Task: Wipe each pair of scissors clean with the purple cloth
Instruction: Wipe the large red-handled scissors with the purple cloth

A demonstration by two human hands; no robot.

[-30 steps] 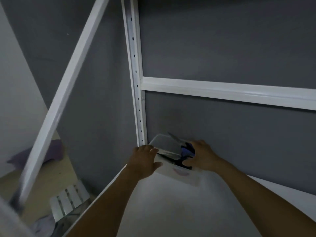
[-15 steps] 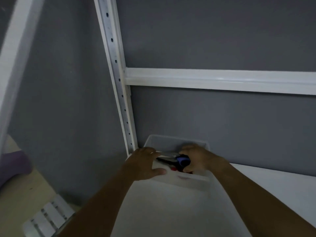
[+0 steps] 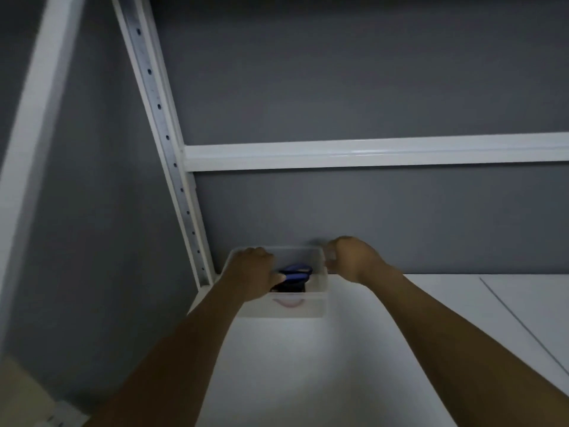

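A translucent white bin [image 3: 311, 306] stands on the white shelf [image 3: 308, 365], pushed back near the grey wall. Inside it lie scissors with blue handles [image 3: 296, 270] and dark shapes beneath them; blades are hidden. My left hand [image 3: 251, 272] grips the bin's left rim, fingers curled over the edge. My right hand [image 3: 352, 257] grips the bin's right rim near the back corner. No purple cloth shows in this view.
A white perforated upright [image 3: 167, 143] rises just left of the bin, joined by a white crossbar [image 3: 369, 152]. A second white post [image 3: 34, 97] stands at far left. A seam in the shelf board [image 3: 523, 325] runs at right.
The view has turned right and the purple cloth at the left has left the frame. My right hand moved from inside the bin, by the scissors, to its right rim. The bin now sits square.
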